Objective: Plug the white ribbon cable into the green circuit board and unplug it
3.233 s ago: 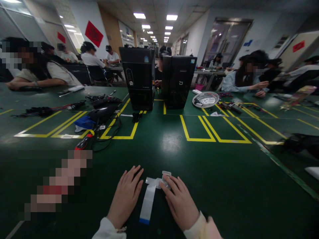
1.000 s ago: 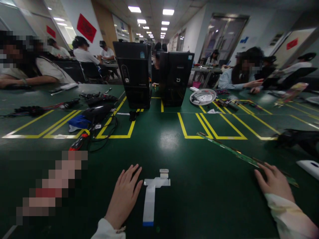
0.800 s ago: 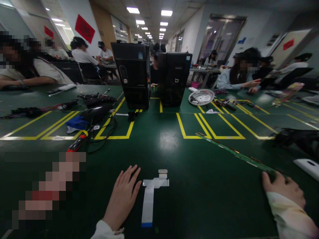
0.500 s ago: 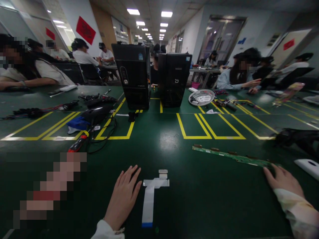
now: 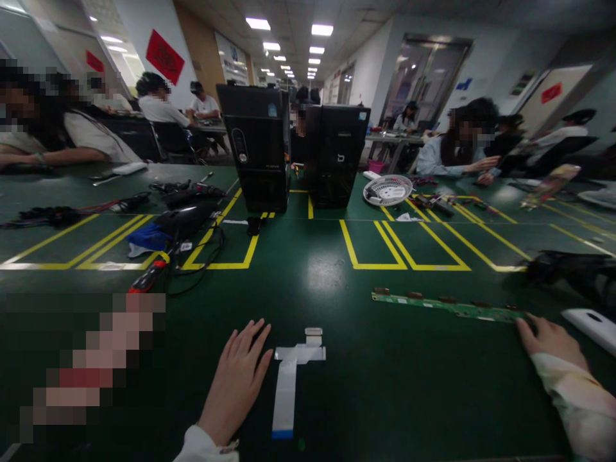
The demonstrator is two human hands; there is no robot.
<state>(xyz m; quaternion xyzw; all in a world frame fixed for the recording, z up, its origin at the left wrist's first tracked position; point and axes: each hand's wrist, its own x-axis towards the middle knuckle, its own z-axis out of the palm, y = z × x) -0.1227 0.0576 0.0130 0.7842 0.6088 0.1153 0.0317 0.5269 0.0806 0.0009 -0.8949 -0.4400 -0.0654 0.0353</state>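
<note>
My left hand [image 5: 240, 374] lies flat on the green table, palm down, fingers stretched out and holding nothing. Just right of it is a white flat ribbon cable [image 5: 287, 391] with a blue end, a folded crosspiece and a connector at the top. Over on the right, my right hand [image 5: 553, 341] is closed on the near end of a long, narrow green circuit board [image 5: 443, 305]. Several brown connectors line the board's far edge. My fingers hide its right end, so the exact grip is partly out of sight.
Two black computer towers [image 5: 255, 151] stand ahead. A red-handled tool [image 5: 149, 276] and a black cable lie to the left. A white basket [image 5: 387, 190] sits beyond the yellow tape lines. At right are a white device [image 5: 591, 327] and a dark bundle [image 5: 570, 273]. Other people sit around.
My right hand has shifted slightly right, and the circuit board has swung a little, its left end now nearer me. My left hand and the ribbon cable stay put.
</note>
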